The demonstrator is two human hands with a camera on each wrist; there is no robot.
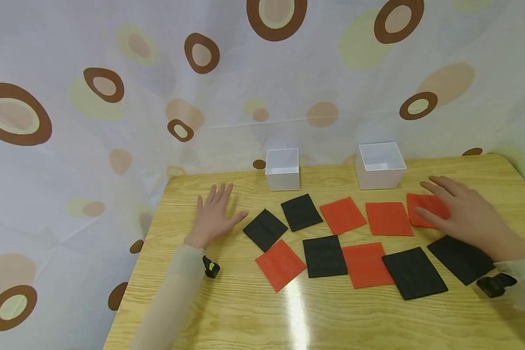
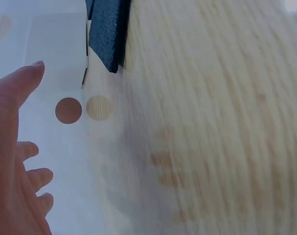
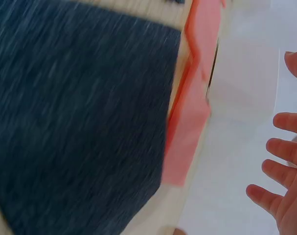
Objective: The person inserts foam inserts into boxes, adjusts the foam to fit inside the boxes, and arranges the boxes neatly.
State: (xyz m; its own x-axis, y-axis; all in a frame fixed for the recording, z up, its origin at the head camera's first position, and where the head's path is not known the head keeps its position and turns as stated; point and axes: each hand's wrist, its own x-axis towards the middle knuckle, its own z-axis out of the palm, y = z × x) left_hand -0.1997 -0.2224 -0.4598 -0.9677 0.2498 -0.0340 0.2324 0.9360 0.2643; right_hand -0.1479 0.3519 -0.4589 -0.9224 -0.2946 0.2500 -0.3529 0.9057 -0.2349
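Several square cloth-like pieces, some black and some red, lie flat on the wooden table. My left hand (image 1: 212, 219) is spread with nothing in it, left of a black square (image 1: 265, 230). In the left wrist view, the thumb (image 2: 21, 83) and fingertips show apart from each other. My right hand (image 1: 468, 214) has its fingers extended and holds nothing. It overlaps the far-right red square (image 1: 423, 204) in the head view, partly hiding it. Nearer the right wrist lies another black square (image 1: 461, 258). The right wrist view shows a black square (image 3: 84, 112) large and close.
Two white open-topped boxes stand at the table's back edge, a left box (image 1: 282, 182) and a right box (image 1: 381, 179). Behind them hangs a patterned curtain (image 1: 227, 97). The wooden table (image 1: 227, 311) reflects a bright streak near the front.
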